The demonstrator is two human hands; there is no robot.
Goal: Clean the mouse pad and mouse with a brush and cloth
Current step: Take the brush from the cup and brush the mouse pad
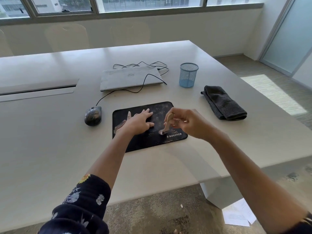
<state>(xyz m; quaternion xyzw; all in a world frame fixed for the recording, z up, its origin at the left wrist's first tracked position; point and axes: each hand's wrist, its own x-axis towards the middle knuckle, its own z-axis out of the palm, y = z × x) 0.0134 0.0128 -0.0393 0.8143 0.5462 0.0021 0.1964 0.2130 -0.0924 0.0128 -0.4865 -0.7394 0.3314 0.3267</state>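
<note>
A black mouse pad (pixel 162 107) marked "sounce" lies on the table, dusted with pale specks. My left hand (pixel 140 121) presses flat on its left half with fingers spread. My right hand (pixel 189 123) grips a small wooden-handled brush (pixel 167 123), whose bristles touch the pad near the logo. A dusty black wired mouse (pixel 93 115) sits on the table left of the pad. A folded dark grey cloth (pixel 222 102) lies to the right, apart from both hands.
A shut silver laptop (pixel 130 78) with black cables lies behind the pad. A blue mesh pen cup (pixel 188 75) stands at its right. The table's front edge (pixel 168 186) runs near me; papers (pixel 238 215) lie on the floor at right.
</note>
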